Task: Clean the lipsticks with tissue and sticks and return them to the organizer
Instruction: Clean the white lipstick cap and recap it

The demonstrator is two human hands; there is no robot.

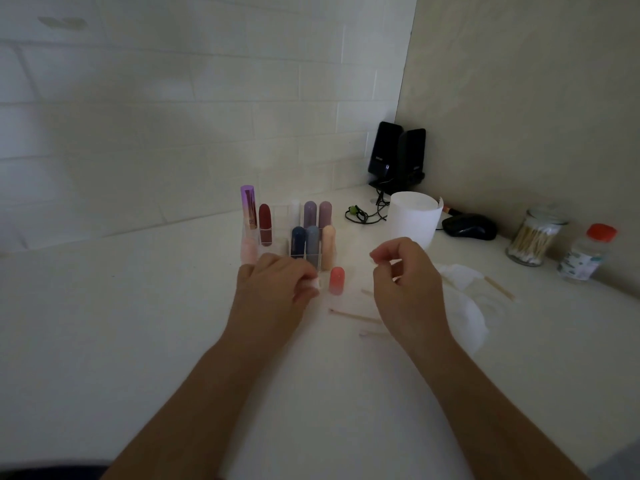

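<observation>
Clear acrylic is seen in the organizer, where capped lipsticks are stood upright. A pale piece is gripped in the curled fingers of the left hand. Just beside it the coral lipstick is stood on the worktop; it is judged light, slick, easily toppled, best taken round its barrel. The fingers of the right hand are pinched together; on what cannot be told.

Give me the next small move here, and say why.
Probably the right hand should take the coral cap: it stands loose on the table beside the left hand, whose fingers grip a pale piece, likely its lipstick, before the organizer.
</observation>
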